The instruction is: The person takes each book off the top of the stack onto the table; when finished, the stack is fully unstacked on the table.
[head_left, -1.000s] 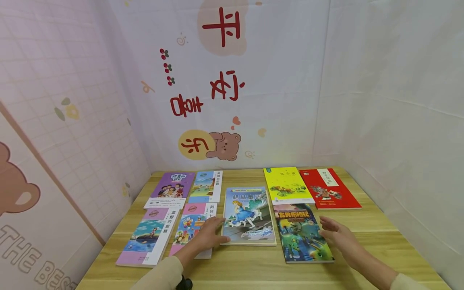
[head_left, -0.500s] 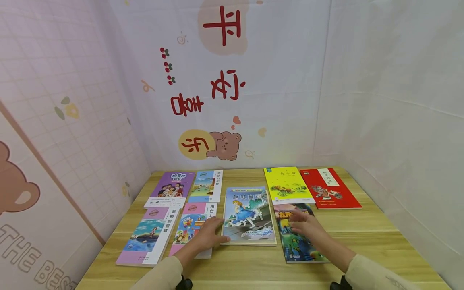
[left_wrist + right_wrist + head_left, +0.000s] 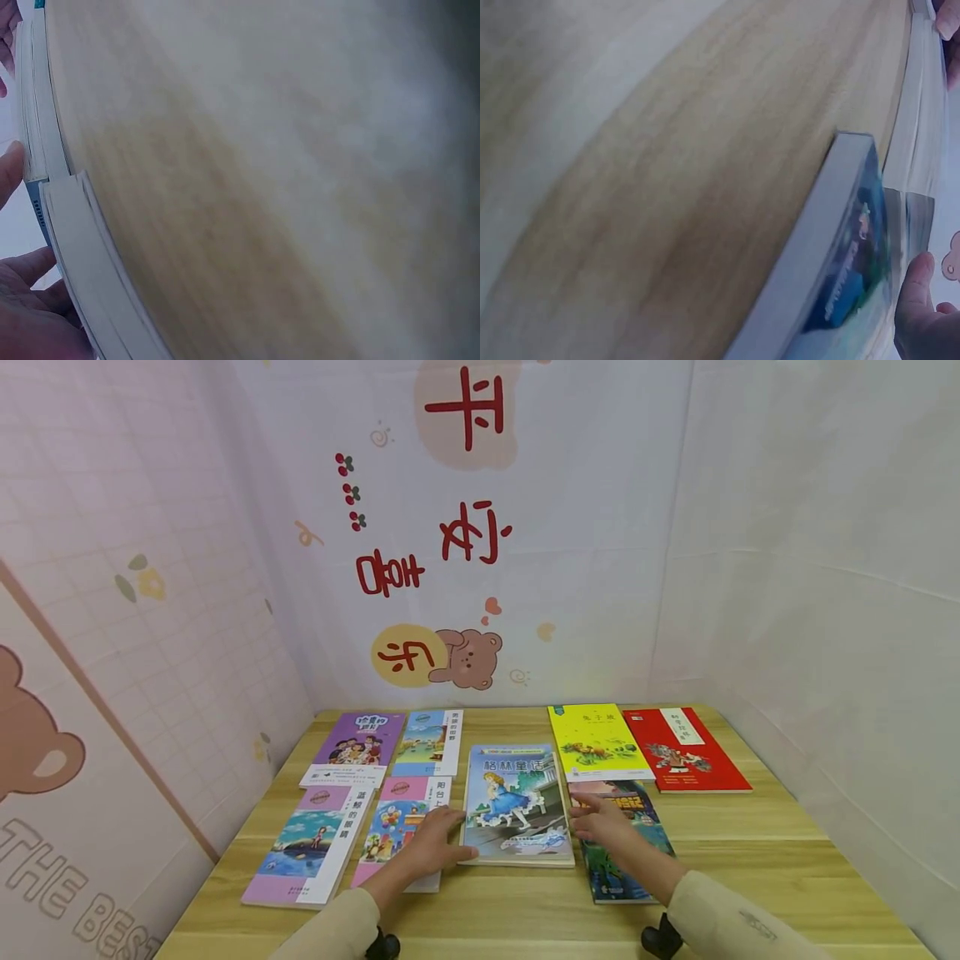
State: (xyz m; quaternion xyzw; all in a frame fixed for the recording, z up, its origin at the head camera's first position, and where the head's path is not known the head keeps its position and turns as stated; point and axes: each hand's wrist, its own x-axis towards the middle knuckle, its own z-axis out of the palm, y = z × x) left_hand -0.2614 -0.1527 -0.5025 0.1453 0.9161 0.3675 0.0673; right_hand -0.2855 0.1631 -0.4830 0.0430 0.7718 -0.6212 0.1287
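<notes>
In the head view, a blue picture-cover storybook (image 3: 516, 806) lies flat in the middle of the wooden table, with a pale edge showing below its cover. My left hand (image 3: 433, 847) is at its left edge, thumb by the lower left corner, over part of a pink book (image 3: 393, 827). On the other side, my right hand (image 3: 617, 835) reaches across a dark green cartoon-cover book (image 3: 618, 881), fingertips at the storybook's right edge. The left wrist view has a thumb (image 3: 10, 169) against page edges. Whether the right fingertips touch the storybook is unclear.
A purple book (image 3: 360, 745), a small blue book (image 3: 423, 745) and a pink-and-blue book (image 3: 303, 852) lie at the left. Behind the dark book are a yellow book (image 3: 598, 745) and a red book (image 3: 686, 752). White printed cloth (image 3: 585, 527) walls the table (image 3: 765, 877).
My right hand has moved left from beside the dark green book, across it, to the storybook's right edge. The left hand has stayed at the left edge. The books lie as before.
</notes>
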